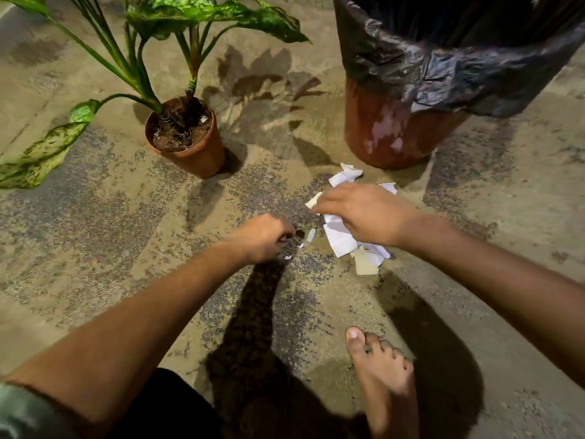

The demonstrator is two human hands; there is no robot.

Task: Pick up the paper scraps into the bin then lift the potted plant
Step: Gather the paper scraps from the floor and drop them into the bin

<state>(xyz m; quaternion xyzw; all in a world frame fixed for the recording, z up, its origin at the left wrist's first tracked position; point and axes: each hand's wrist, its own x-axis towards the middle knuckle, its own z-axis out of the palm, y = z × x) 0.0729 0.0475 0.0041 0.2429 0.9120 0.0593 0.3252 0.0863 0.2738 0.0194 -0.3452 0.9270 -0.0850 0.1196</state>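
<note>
White and cream paper scraps (340,240) lie in a heap on the concrete floor in front of the bin. My right hand (364,212) is curled over the heap and grips a bunch of the scraps. My left hand (264,237) sits just left of the heap with its fingers curled down at tiny scraps (299,246) on the floor; whether it pinches one is hidden. The potted plant (190,137), in a small terracotta pot with long speckled green leaves, stands at the upper left. The bin (392,128), brown with a black plastic liner, stands at the upper right.
One crumpled white scrap (346,174) lies by the bin's base. A bare foot (383,375) rests on the floor at the lower right. The plant's leaves (41,153) spread far to the left. The floor is rough, stained concrete.
</note>
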